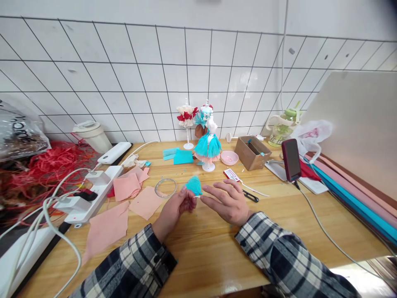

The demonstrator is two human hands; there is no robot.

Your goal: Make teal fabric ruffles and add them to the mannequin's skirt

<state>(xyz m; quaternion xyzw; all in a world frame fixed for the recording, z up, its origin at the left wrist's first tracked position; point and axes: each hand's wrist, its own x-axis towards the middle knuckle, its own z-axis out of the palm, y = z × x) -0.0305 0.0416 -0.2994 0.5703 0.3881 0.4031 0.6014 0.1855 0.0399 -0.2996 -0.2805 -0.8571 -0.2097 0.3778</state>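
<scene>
My left hand [178, 207] is closed in a pinch on a small gathered piece of turquoise crepe paper [194, 185], held just above the wooden table. My right hand [228, 200] has its fingers stretched out toward the piece's right edge. A thin white strip [196, 196] shows between the two hands at the base of the paper; whether a right fingertip presses it, I cannot tell. Behind them a small white dress form [211, 124] wears a turquoise skirt [207, 145] over pink. Left of my left hand lies a metal ring [165, 188].
Pink crepe sheets [107, 227] and a white power strip [93, 198] lie left. Folded turquoise paper [182, 156], a pink bowl [229, 157] and a cardboard box [252, 153] stand behind. Black snips [250, 196] and an upright phone [291, 160] are at right.
</scene>
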